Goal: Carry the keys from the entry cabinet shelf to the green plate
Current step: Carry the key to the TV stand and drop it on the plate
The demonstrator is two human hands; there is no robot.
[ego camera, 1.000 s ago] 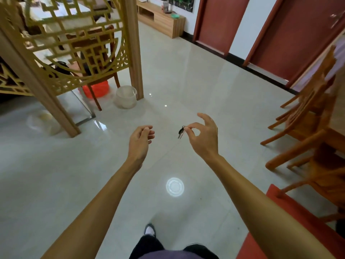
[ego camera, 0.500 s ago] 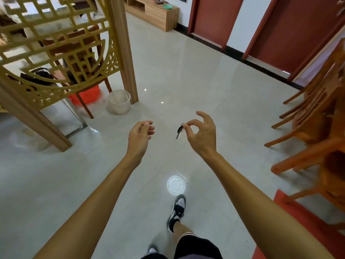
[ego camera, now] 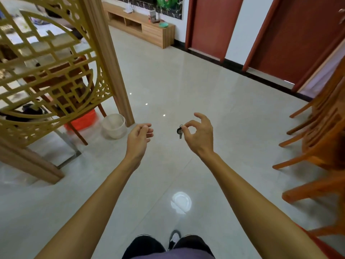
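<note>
The biggest change is in the room around us: the low wooden cabinet (ego camera: pixel 149 28) at the far wall has come more fully into view than a second ago, and the lattice screen (ego camera: pixel 56 71) has slid further to our left. We judge that we are walking forward across the room, so the carrying step is under way and not finished. On that cabinet top lies a small green round thing (ego camera: pixel 163 25); it may be the green plate, but it is too small and far for us to be sure.

The floor (ego camera: pixel 205 94) is pale glossy tile, bare ahead of us, with lamp reflections. Orange wooden chairs (ego camera: pixel 321 128) stand at our right, and a white bucket (ego camera: pixel 114 125) sits by the screen's post.

Our right hand (ego camera: pixel 200 136) pinches the keys (ego camera: pixel 179 130) between thumb and forefinger, as before; they hang in the air over the floor, with the other fingers spread. Our left hand (ego camera: pixel 139 139) is loosely curled and holds nothing.
</note>
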